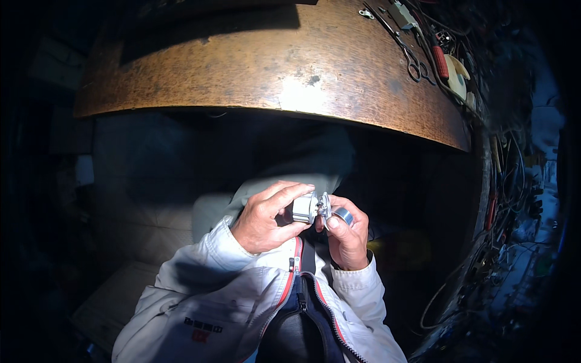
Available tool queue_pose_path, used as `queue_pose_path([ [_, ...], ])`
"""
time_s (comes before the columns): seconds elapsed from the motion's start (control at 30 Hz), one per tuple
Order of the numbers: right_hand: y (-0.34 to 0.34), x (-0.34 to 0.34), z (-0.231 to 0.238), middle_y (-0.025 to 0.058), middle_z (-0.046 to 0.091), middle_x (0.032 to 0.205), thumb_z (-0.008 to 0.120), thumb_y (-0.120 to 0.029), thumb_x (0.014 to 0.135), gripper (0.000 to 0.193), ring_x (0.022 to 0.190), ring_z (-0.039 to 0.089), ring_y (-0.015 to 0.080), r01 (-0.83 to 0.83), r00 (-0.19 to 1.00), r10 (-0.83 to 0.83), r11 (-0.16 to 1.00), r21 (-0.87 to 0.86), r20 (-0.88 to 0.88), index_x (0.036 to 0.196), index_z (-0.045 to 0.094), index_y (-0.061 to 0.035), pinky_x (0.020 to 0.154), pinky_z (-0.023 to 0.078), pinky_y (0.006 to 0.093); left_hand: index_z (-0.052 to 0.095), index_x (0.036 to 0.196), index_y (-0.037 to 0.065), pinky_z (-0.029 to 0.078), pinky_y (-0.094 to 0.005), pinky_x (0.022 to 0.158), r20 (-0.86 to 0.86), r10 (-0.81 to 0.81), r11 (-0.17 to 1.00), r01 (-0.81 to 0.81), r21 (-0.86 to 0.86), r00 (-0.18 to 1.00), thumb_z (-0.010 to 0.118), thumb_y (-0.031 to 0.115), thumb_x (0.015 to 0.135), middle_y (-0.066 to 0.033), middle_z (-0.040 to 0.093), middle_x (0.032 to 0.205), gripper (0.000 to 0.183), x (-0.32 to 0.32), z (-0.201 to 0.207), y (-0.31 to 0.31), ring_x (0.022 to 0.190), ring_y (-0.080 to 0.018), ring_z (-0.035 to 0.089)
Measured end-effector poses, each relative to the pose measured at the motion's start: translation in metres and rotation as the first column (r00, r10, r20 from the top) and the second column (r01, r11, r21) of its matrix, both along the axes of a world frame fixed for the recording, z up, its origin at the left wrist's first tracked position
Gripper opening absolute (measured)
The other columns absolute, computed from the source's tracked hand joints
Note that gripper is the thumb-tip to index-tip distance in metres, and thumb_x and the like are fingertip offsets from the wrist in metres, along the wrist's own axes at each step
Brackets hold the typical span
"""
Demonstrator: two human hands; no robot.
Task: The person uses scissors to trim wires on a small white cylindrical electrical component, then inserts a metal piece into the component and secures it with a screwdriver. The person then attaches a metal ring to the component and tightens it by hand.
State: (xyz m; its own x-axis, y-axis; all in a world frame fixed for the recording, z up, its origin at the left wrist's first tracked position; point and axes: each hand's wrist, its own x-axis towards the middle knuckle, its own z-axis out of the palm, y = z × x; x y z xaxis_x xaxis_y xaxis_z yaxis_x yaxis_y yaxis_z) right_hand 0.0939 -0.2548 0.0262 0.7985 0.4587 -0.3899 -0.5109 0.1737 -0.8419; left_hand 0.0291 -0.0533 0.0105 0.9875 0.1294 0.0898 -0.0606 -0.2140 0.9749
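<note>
Above my lap, in front of the table edge, both hands are closed on small metal parts. My left hand (267,219) grips a silvery cylindrical housing (303,207) from its left side, thumb below and fingers above. The fingers of my right hand (348,233) pinch a thin metal end piece (326,207) with a shiny round cap (342,216) at its right side. The end piece faces the housing's right end, with small metal bits between them. Whether the two parts touch there I cannot make out. The exact kind of the assembly is unclear.
A worn wooden table (242,75) stretches ahead of me. At its far right lie scissors (415,68), a red-handled tool (440,61), a grey box-shaped part (402,15) and a cream-coloured piece (456,77). Tangled cables (502,181) run down the right side.
</note>
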Motion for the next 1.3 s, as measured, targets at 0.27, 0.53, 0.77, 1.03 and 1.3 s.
queue_pose_path([
  [0.27, 0.002, 0.001, 0.004, 0.0094, 0.072, 0.091, 0.086, -0.015, 0.087, 0.050, 0.081, 0.068, 0.0145, -0.021, 0.996, 0.028, 0.996, -0.088, 0.079, 0.127, 0.068, 0.0082, 0.076, 0.055, 0.0281, 0.067, 0.141, 0.006, 0.055, -0.0267, 0.071, -0.011, -0.006, 1.000, 0.006, -0.029, 1.000, 0.093, 0.002, 0.075, -0.0123, 0.071, 0.126, 0.070, -0.001, -0.001, 0.000, 0.096, -0.0159, 0.070],
  [0.53, 0.002, 0.003, 0.004, 0.0072, 0.074, 0.104, 0.088, -0.005, 0.082, 0.050, 0.090, 0.069, 0.0126, -0.021, 0.997, 0.030, 0.992, -0.121, 0.075, 0.127, 0.069, 0.0072, 0.083, 0.056, 0.0265, 0.067, 0.141, 0.004, 0.056, -0.0260, 0.071, -0.016, -0.018, 0.999, 0.017, -0.037, 1.000, 0.092, 0.001, 0.077, -0.0140, 0.070, 0.127, 0.069, 0.001, -0.001, 0.001, 0.098, -0.0159, 0.070],
  [0.77, 0.001, 0.004, 0.012, 0.0075, 0.074, 0.109, 0.092, -0.009, 0.080, 0.049, 0.094, 0.069, 0.0128, -0.058, 0.964, 0.140, 0.941, -0.332, 0.228, 0.123, 0.072, 0.0045, 0.086, 0.056, 0.0271, 0.064, 0.144, 0.004, 0.064, -0.0337, 0.087, -0.077, -0.053, 0.980, 0.037, -0.197, 0.996, 0.083, -0.005, 0.080, -0.0154, 0.068, 0.131, 0.068, -0.001, -0.004, 0.000, 0.113, -0.0252, 0.073],
  [1.03, 0.028, -0.002, 0.039, 0.0189, 0.071, 0.105, 0.096, -0.010, 0.072, 0.052, 0.090, 0.075, 0.0312, 0.187, 0.597, 0.388, 0.783, -0.593, 0.702, 0.116, 0.071, 0.0037, 0.076, 0.060, 0.0383, 0.051, 0.152, 0.000, 0.058, -0.0368, 0.107, -0.129, -0.213, 0.773, 0.086, -0.629, 0.969, 0.079, -0.016, 0.084, -0.0141, 0.058, 0.151, 0.075, -0.003, -0.028, -0.003, 0.134, -0.0222, 0.063],
  [1.3, 0.021, -0.002, 0.041, 0.0190, 0.069, 0.105, 0.096, -0.015, 0.073, 0.061, 0.091, 0.073, 0.0279, 0.187, 0.656, 0.324, 0.806, -0.562, 0.682, 0.124, 0.069, 0.0056, 0.079, 0.059, 0.0380, 0.051, 0.152, 0.003, 0.058, -0.0348, 0.107, -0.105, -0.171, 0.697, 0.045, -0.715, 0.980, 0.079, -0.014, 0.085, -0.0108, 0.064, 0.143, 0.074, -0.001, -0.027, -0.007, 0.129, -0.0196, 0.067],
])
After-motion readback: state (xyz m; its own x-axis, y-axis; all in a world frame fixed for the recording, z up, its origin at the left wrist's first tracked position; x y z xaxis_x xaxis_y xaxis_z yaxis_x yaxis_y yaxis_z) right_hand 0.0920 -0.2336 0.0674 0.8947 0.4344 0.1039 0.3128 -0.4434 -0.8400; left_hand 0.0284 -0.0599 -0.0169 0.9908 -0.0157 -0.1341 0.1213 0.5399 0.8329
